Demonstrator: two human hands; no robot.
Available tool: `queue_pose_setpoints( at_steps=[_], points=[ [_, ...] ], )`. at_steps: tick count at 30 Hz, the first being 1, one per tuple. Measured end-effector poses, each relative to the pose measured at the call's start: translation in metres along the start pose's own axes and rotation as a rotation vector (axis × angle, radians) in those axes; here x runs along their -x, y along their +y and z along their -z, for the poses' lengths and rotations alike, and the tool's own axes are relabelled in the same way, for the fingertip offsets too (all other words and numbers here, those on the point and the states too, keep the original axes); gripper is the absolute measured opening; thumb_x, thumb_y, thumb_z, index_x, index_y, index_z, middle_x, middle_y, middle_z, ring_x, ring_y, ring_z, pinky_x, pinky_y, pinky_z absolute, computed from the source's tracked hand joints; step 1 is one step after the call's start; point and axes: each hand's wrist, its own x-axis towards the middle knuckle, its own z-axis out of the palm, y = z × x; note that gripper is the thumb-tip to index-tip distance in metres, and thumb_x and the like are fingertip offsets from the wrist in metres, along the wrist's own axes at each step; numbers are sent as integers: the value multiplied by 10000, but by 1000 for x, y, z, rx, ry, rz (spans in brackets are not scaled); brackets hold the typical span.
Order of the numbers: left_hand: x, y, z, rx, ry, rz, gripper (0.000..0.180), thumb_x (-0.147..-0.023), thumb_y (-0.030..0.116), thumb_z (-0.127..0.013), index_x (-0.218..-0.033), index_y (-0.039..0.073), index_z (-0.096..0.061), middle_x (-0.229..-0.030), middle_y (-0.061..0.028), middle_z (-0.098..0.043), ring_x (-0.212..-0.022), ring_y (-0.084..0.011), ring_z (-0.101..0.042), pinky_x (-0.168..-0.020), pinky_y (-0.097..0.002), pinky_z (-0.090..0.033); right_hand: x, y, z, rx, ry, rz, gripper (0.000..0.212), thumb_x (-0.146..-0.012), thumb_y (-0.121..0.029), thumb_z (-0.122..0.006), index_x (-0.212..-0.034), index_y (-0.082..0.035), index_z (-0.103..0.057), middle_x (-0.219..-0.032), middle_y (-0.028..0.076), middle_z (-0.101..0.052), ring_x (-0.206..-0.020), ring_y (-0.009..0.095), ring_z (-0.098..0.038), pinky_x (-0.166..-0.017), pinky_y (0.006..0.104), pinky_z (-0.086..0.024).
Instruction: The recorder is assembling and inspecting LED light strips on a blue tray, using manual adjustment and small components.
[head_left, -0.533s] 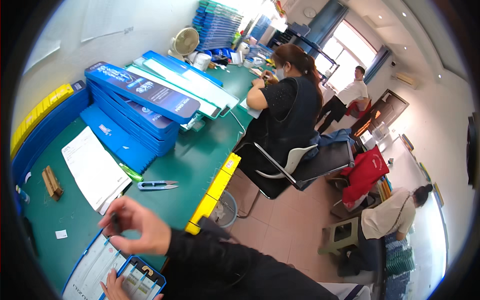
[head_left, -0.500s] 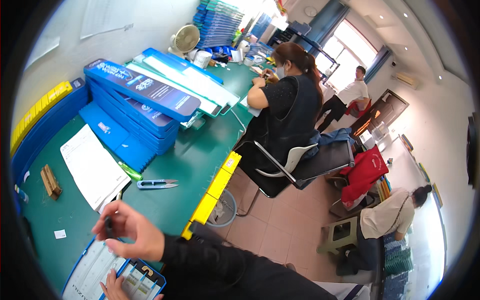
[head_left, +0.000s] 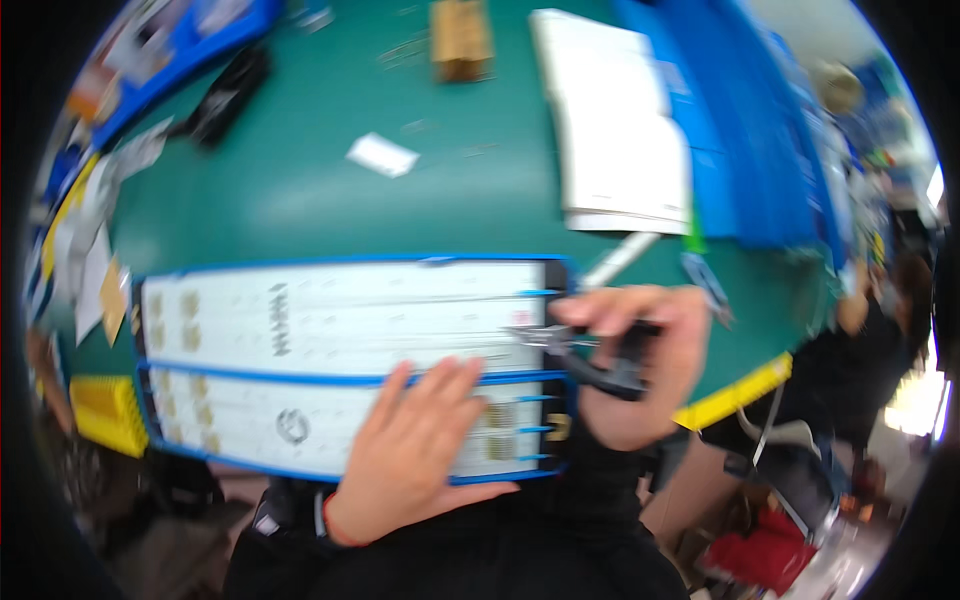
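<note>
A long flat case (head_left: 440, 262) with blue edges lies across the near edge of the table. Its two white panels sit side by side and bear thin lines, printed marks and small brownish pieces. My left hand (head_left: 420, 450) rests flat on the near panel, fingers stretched over the blue divider. At the right end my right hand (head_left: 655, 350) is closed around black-handled pliers (head_left: 610, 370). Their blurred metal jaws point left over the far panel. Whether the jaws hold anything, I cannot tell.
Beyond the case lie a white paper slip (head_left: 383, 155), a wooden block (head_left: 461, 40) and an open notebook (head_left: 620, 130). Blue-handled thread snips (head_left: 706, 285) and stacked blue cases (head_left: 770, 130) are to the right. A black pouch-like item (head_left: 230, 95) lies at far left. Another person (head_left: 870, 350) sits at right.
The view has swung left and down onto the case. My right hand, raised above the case's end before, is now lower with the pliers over the panel. My left hand stays on the case.
</note>
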Motion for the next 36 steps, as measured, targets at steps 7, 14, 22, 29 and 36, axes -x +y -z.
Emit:
queue_pose_setpoints(
  at_steps=[7, 14, 22, 29, 36],
  points=[
    [15, -13, -8, -15, 33, -29, 653, -731, 593, -699, -1095, 65, -575, -1330, -108, -541, -1262, -261, -483, -1088, -483, -295, 11, 0, -14, 66, 42, -110, 397, -1036, -369, -169, -885, -68, -378, -664, 138, -519, -620, 294, -590, -674, 387, -517],
    [11, -8, -13, -34, 21, -17, 669, -712, 622, -700, -1071, 70, -581, -1334, -98, -543, -1265, -256, -483, -1088, -488, -298, 11, -1, -7, 73, 17, -121, 417, -1035, -390, -150, -895, -66, -373, -676, 144, -528, -621, 294, -591, -649, 372, -505],
    [10, -8, -10, 24, 43, 12, 615, -735, 545, -697, -1083, 51, -581, -1314, -139, -524, -1249, -280, -475, -1071, -489, -324, 12, -1, -5, 9, 65, -127, 374, -1041, -370, -162, -866, -98, -350, -629, 91, -452, -538, 227, -495, -592, 359, -481],
    [11, -8, -14, -4, 92, 15, 704, -629, 587, -783, -1039, 41, -611, -1245, -129, -554, -1170, -300, -520, -1049, -506, -345, 14, -2, -3, 16, 72, -116, 361, -1042, -361, -171, -862, -101, -344, -627, 76, -432, -510, 201, -448, -572, 346, -468],
    [11, -7, -15, -27, 98, -8, 690, -621, 573, -796, -1020, 41, -614, -1247, -141, -568, -1180, -305, -524, -1054, -516, -336, 15, -3, -3, 3, 47, -143, 347, -1041, -350, -194, -862, -95, -345, -624, 83, -433, -509, 207, -460, -572, 339, -471]
  ],
)
